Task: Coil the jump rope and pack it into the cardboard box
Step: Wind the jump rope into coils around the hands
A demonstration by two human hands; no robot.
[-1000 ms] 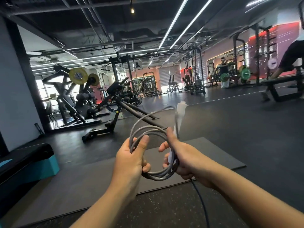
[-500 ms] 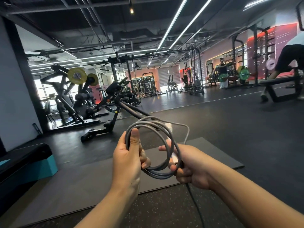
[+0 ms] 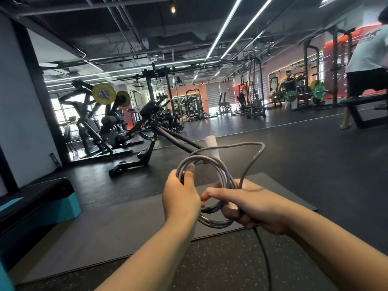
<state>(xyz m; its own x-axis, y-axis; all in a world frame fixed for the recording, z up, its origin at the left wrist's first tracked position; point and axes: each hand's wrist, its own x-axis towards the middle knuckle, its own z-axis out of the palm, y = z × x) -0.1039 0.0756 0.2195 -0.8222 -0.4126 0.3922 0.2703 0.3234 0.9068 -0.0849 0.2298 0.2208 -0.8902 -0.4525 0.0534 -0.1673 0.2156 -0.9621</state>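
The grey jump rope (image 3: 206, 181) sits chest-high in several stacked loops, one loose bight arcing up and right, its white handle (image 3: 212, 147) poking out behind. The left hand (image 3: 180, 196) pinches the top of the coil, thumb over the strands; the right hand (image 3: 249, 203) is closed round the bottom, a dark tail dropping to the gym mat (image 3: 126, 223). To do this well, lay that stray bight flat at matching size, and keep both grips firm. No cardboard box in sight.
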